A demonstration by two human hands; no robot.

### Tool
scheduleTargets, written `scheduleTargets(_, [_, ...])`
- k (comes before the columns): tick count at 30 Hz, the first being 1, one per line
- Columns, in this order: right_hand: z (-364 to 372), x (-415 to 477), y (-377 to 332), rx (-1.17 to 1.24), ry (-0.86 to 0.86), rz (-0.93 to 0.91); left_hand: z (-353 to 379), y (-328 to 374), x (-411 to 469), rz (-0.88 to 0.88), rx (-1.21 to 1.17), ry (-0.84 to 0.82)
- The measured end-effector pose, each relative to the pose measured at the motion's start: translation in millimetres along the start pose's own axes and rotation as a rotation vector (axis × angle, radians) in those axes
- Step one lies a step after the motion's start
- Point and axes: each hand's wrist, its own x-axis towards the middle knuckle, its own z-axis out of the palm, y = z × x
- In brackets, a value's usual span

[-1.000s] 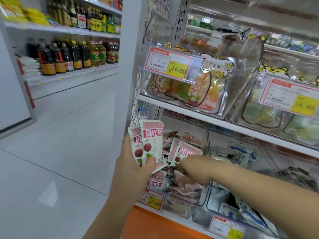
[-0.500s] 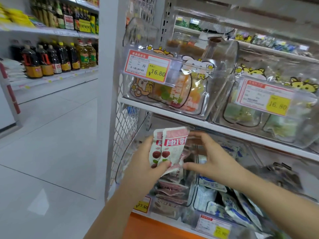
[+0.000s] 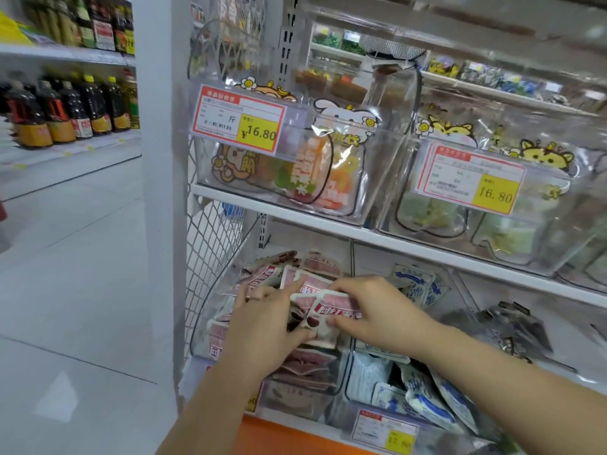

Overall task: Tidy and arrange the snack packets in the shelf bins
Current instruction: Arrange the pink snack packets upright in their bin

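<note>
Squaring a small stack of pink packets (image 3: 331, 305) over the clear bin (image 3: 297, 400), lower centre of frame. The left hand (image 3: 262, 326) and right hand (image 3: 374, 315) both pinch its edges; the count is blurred, maybe three. Align the edges, lay flat, labels facing front.

The price tag (image 3: 239, 117) clipped to the front of the upper-left clear bin (image 3: 384, 165) has a red border and a yellow patch reading "¥16.80". The character "斤" stands in its white field; the header and small print are too blurred to read. A second tag (image 3: 469, 178), on the front of the upper-right bin (image 3: 542, 244), shows "16.80" on yellow. At the lower shelf's front edge, a third tag (image 3: 387, 433) carries a smeared number that looks like "17.80". The pink packets (image 3: 331, 307) bear white characters on a red band, which cannot be read. The labels on the bottles (image 3: 92, 106) across the aisle are illegible.
</note>
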Motion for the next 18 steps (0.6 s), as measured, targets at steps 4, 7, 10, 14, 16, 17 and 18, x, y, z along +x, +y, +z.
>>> scheduleTargets(4, [9.1,17.2,-12.5,-0.347,-0.126,-0.059,-7.7,-19.6,-5.0,-0.018,0.06,-0.007])
scheduleTargets(7, [20.0,32.1,-18.3,-0.426,-0.234,-0.05,-6.5,-25.9,-11.8,-0.01,0.078,-0.015])
scheduleTargets(10, [31.9,39.6,-21.8,-0.498,-0.322,-0.055,-3.4,-29.8,-15.5,0.023,0.051,0.007])
scheduleTargets(14, [36.6,32.8,-28.0,-0.513,-0.475,-0.091,-4.0,-33.0,-17.4,0.055,0.023,0.043])
scheduleTargets(16, [24.2,29.0,-29.0,-0.358,-0.57,-0.056,-4.6,-34.8,-18.0,0.066,0.016,0.07])
scheduleTargets(17, [18.5,28.1,-28.2,-0.299,-0.602,-0.051,-4.5,-35.8,-17.4,0.072,0.011,0.084])
scheduleTargets(18, [15.2,27.6,-26.5,-0.277,-0.612,-0.058,-4.0,-36.6,-16.3,0.072,0.003,0.096])
